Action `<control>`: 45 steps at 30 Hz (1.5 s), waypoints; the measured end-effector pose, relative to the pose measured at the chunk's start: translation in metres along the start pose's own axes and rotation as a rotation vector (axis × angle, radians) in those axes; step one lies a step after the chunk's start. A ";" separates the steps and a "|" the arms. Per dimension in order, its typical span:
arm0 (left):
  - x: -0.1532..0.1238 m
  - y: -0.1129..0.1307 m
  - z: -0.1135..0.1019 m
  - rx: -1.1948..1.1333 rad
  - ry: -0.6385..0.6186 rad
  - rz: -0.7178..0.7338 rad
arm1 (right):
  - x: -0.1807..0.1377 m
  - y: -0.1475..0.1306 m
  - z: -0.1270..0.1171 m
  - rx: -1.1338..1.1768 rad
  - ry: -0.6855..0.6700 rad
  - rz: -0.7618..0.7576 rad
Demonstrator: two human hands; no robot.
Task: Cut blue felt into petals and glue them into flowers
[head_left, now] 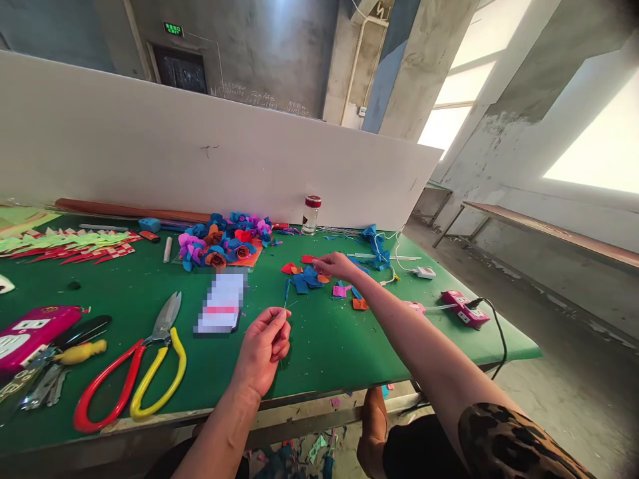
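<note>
My left hand (264, 346) is closed, thumb against the curled fingers, round a thin wire stem whose upper end carries a narrow twist of blue crepe paper (287, 291). Farther out, my right hand (333, 265) reaches over a loose pile of cut paper pieces, its fingertips drawn together. A red paper piece (308, 259) lies right at those fingertips; whether they grip it or another piece is too small to tell. Under and beside the hand are blue paper pieces (301, 284), orange ones (360, 304) and a pink one (339, 291).
Paper flowers (227, 243) are bunched behind a phone (222, 303). Scissors (160, 336) with red and yellow handles lie at left, near a magenta power strip (34, 336). A red-lidded jar (310, 216) stands by the white board. Another power strip (462, 309) sits near the right edge.
</note>
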State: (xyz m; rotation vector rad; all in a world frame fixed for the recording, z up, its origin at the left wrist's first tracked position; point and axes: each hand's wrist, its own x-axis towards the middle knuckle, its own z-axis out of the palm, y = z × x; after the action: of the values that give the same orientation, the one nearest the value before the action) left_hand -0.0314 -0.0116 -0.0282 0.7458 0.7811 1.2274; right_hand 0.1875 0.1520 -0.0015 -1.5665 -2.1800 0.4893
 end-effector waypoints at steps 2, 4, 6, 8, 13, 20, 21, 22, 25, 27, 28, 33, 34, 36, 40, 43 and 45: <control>0.001 0.000 0.000 0.000 0.000 0.000 | 0.004 0.004 -0.006 -0.012 0.066 0.041; 0.001 -0.001 -0.001 0.002 -0.001 0.004 | 0.009 0.012 -0.013 -0.039 0.133 0.096; 0.001 -0.001 -0.002 0.004 -0.001 0.006 | 0.014 0.022 -0.019 -0.068 0.184 0.171; 0.001 -0.001 -0.002 0.006 0.000 0.003 | 0.019 0.032 -0.024 -0.085 0.181 0.259; 0.002 0.000 -0.002 0.014 0.009 -0.013 | 0.029 0.046 -0.013 -0.043 -0.019 0.427; 0.002 0.001 -0.002 0.018 0.010 -0.010 | 0.030 0.043 0.006 0.032 -0.105 0.432; 0.002 0.001 -0.002 0.019 0.009 -0.010 | 0.029 0.043 0.006 0.034 -0.094 0.423; 0.002 0.001 -0.002 0.020 0.008 -0.010 | 0.028 0.043 0.005 0.034 -0.079 0.413; 0.001 0.001 -0.002 0.018 0.009 -0.014 | 0.026 0.043 0.001 0.008 -0.002 0.380; 0.001 0.001 -0.001 0.013 0.012 -0.018 | 0.024 0.041 -0.001 -0.030 0.072 0.351; 0.001 0.001 -0.001 0.011 0.012 -0.020 | 0.023 0.039 -0.002 -0.050 0.106 0.333; 0.002 0.001 0.000 0.015 0.014 -0.022 | 0.015 0.025 0.004 -0.093 0.124 0.199; 0.002 0.001 0.000 0.015 0.014 -0.022 | 0.013 0.022 0.007 -0.094 0.117 0.179; 0.002 0.001 0.000 0.016 0.010 -0.021 | 0.010 0.019 0.012 -0.087 0.119 0.157; 0.001 0.002 -0.001 0.019 0.002 -0.016 | 0.007 0.022 0.013 -0.025 0.140 0.153; 0.001 0.001 -0.002 0.017 0.005 -0.015 | 0.008 0.026 0.003 0.052 0.177 0.173; 0.001 0.001 -0.002 0.016 0.004 -0.016 | 0.009 0.026 -0.003 0.106 0.203 0.183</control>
State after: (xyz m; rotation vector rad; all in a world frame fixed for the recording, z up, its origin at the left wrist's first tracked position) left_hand -0.0333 -0.0099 -0.0285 0.7486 0.7993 1.2095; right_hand 0.2074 0.1687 -0.0104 -1.6867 -1.8420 0.4693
